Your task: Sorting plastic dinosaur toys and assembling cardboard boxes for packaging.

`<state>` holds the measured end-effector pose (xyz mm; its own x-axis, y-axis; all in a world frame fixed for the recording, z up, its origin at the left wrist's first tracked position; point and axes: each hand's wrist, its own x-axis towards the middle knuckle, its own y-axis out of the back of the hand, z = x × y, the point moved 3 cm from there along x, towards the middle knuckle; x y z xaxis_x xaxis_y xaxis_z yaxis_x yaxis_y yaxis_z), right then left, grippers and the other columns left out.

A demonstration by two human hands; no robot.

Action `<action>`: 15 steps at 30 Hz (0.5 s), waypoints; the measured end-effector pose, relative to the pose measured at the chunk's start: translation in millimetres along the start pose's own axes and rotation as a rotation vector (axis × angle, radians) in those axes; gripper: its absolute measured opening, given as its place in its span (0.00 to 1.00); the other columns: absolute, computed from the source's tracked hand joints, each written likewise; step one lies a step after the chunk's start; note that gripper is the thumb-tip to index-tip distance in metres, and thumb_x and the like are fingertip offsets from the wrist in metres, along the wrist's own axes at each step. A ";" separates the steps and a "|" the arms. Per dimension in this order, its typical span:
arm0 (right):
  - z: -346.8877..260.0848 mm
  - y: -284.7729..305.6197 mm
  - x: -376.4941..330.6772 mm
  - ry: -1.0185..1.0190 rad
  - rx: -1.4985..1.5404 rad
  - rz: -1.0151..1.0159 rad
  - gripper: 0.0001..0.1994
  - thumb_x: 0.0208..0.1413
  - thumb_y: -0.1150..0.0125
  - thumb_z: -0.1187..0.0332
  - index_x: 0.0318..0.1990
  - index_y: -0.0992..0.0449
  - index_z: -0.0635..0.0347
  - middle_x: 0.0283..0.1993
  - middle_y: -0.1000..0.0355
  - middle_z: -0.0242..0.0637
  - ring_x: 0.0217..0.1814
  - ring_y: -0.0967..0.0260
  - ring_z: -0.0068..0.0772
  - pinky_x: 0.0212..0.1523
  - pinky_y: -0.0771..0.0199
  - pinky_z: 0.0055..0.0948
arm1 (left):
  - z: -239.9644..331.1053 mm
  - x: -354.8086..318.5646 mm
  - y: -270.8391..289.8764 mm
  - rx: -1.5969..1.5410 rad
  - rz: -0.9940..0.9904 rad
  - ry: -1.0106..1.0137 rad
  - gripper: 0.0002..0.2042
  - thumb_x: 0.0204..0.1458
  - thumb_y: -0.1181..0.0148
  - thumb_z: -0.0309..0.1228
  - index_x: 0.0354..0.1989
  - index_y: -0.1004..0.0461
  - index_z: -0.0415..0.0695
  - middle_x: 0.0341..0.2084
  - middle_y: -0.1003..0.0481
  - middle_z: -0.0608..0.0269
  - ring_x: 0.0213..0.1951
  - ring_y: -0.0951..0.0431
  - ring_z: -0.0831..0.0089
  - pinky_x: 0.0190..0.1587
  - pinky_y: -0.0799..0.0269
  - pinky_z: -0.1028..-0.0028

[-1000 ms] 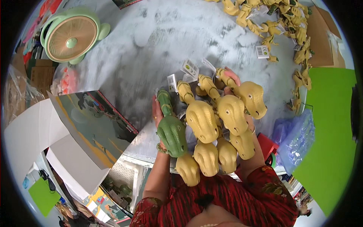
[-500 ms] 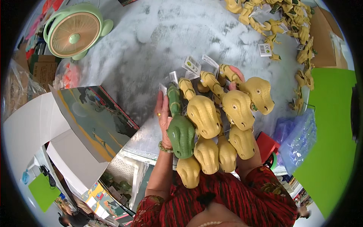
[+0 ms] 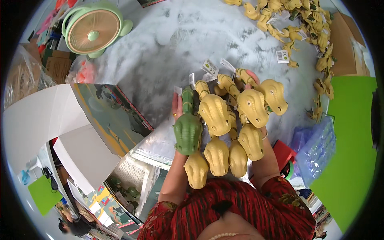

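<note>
Between my two hands is a bundle of toy dinosaurs with large heads and banded tails or necks. A green toy dinosaur (image 3: 188,134) sits on the left side of it, beside several yellow toy dinosaurs (image 3: 215,114). My left hand (image 3: 176,105) presses against the left side, its fingers partly hidden behind the green one. From the right, my right hand (image 3: 251,75) wraps the bundle, mostly covered by the yellow heads. White paper tags (image 3: 210,68) stick out at the far end.
More yellow toys (image 3: 308,16) lie heaped at the far right, near a cardboard box (image 3: 344,48). A green fan (image 3: 93,35) stands far left. An open printed carton (image 3: 110,116) is at left, above a white crate (image 3: 134,172). Blue plastic wrap (image 3: 320,144) lies at right.
The bundle has shifted slightly away from my body and a little left, still between both hands. My view has turned a little, so the fan and carton appear further right.
</note>
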<state>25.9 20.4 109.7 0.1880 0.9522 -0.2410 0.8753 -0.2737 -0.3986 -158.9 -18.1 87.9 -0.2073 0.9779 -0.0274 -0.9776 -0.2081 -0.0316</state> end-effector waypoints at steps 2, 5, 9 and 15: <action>4.1 -1.4 -1.5 -0.026 -0.008 0.018 0.16 0.53 0.57 0.68 0.50 0.43 0.57 0.39 0.40 0.30 0.30 0.44 0.14 0.27 0.40 0.12 | -15.8 0.4 4.2 0.463 0.045 -0.159 0.26 0.41 0.53 0.21 0.53 0.47 0.44 0.55 0.56 0.55 0.53 0.47 0.66 0.50 0.46 0.75; 8.4 -1.6 -2.0 -0.062 -0.017 0.054 0.16 0.53 0.57 0.69 0.50 0.44 0.57 0.39 0.40 0.30 0.30 0.44 0.14 0.27 0.39 0.12 | -16.2 -0.2 -1.3 -0.001 0.003 -0.140 0.24 0.43 0.52 0.23 0.53 0.46 0.45 0.55 0.57 0.56 0.53 0.47 0.66 0.51 0.47 0.73; 10.2 -2.1 -5.0 -0.105 -0.019 0.104 0.16 0.53 0.57 0.69 0.50 0.44 0.57 0.39 0.40 0.30 0.30 0.44 0.14 0.27 0.39 0.12 | -9.0 0.7 1.3 0.310 0.008 -0.153 0.23 0.47 0.54 0.27 0.54 0.49 0.45 0.54 0.54 0.55 0.55 0.51 0.67 0.54 0.52 0.75; 3.7 5.6 -10.0 -0.144 0.000 0.195 0.16 0.53 0.57 0.69 0.50 0.44 0.57 0.39 0.40 0.30 0.31 0.43 0.15 0.28 0.39 0.13 | 15.1 5.7 -13.6 0.229 -0.054 -0.177 0.23 0.47 0.55 0.27 0.54 0.49 0.45 0.54 0.54 0.55 0.54 0.49 0.68 0.54 0.51 0.75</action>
<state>27.3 8.8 106.6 0.2878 0.8524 -0.4366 0.8287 -0.4502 -0.3326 -147.3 -9.4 103.2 -0.1386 0.9799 0.1435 -0.9660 -0.1657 0.1984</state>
